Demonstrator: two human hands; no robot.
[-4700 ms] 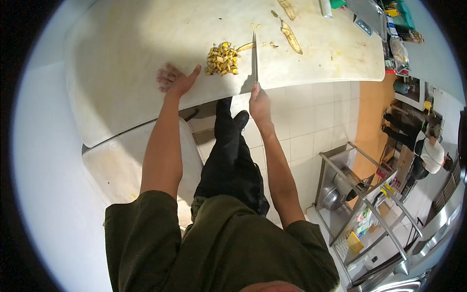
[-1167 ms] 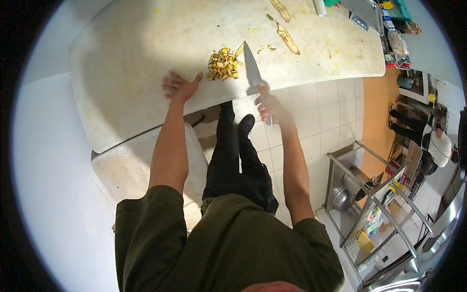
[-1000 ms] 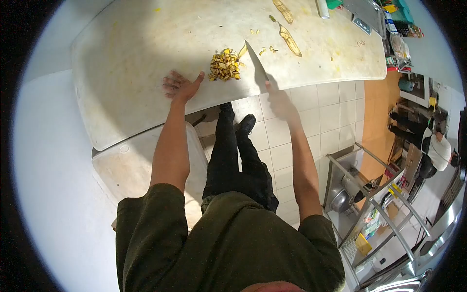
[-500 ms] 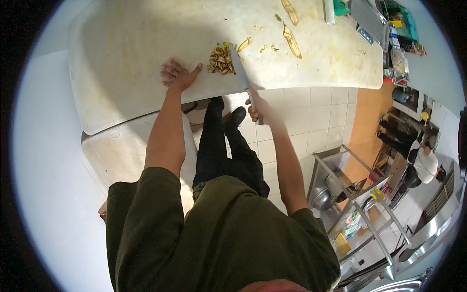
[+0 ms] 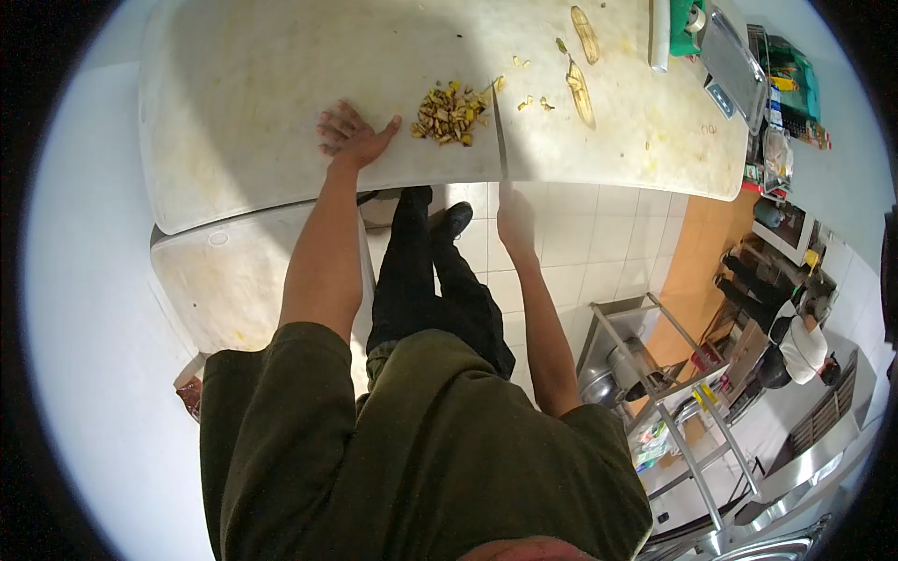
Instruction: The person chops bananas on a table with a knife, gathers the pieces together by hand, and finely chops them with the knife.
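My left hand (image 5: 355, 138) lies on the pale table (image 5: 281, 56) with its fingers spread and nothing in it. To its right is a heap of chopped yellow and brown pieces (image 5: 449, 114). My right hand (image 5: 516, 217), blurred, is closed on a knife (image 5: 500, 131) at the table's front edge. The blade points away from me over the table, just right of the heap, its tip near a small strip of peel (image 5: 499, 83). Small scraps (image 5: 526, 102) lie right of the blade. Two long peels, one here (image 5: 580, 92) and another (image 5: 585, 35) behind it, rest farther right.
A roll (image 5: 660, 37), a green object (image 5: 686, 26), a metal tray (image 5: 733, 61) and a small scale (image 5: 719, 100) are at the back right. A metal rack (image 5: 645, 360) stands on the floor at right. Another person (image 5: 800, 346) is beyond it.
The knife has moved right, from against the heap to beside it, and now stands more upright in the view. The heap is more spread out. My left hand stays spread on the table.
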